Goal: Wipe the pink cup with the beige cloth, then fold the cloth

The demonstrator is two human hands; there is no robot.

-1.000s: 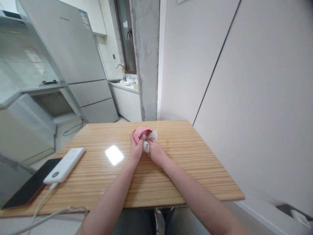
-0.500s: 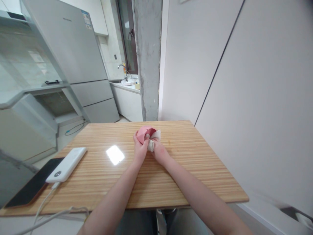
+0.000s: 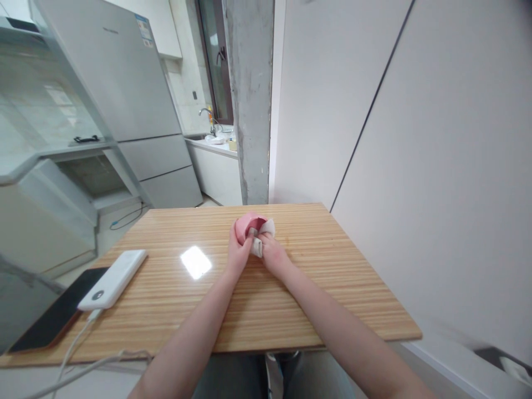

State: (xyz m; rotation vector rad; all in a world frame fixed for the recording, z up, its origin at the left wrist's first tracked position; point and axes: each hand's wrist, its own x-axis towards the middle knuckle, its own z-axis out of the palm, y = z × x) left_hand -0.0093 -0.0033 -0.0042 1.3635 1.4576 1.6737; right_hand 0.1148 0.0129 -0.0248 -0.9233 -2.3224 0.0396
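Over the far part of the wooden table (image 3: 320, 299), a pink bowl-like thing (image 3: 245, 223) is tilted with its opening toward me. My left hand (image 3: 239, 246) grips its left side, thumb at the rim. My right hand (image 3: 272, 252) is closed on a white cloth or tissue (image 3: 256, 247), pressed at the pink bowl's opening. One end of the cloth sticks out above the right hand, another hangs below. The right fingertips are hidden by the cloth and the bowl.
A white power bank (image 3: 114, 280) with a cable (image 3: 78, 338) plugged in lies at the table's left, partly over a dark flat tablet-like thing (image 3: 54, 310). A bright light reflection (image 3: 196, 262) shows on the tabletop. A white wall (image 3: 436, 194) borders the right; a fridge (image 3: 124, 83) stands behind.
The bowl and both hands have shifted very slightly to the right, with the cloth still at the opening. The grip of both hands looks the same.
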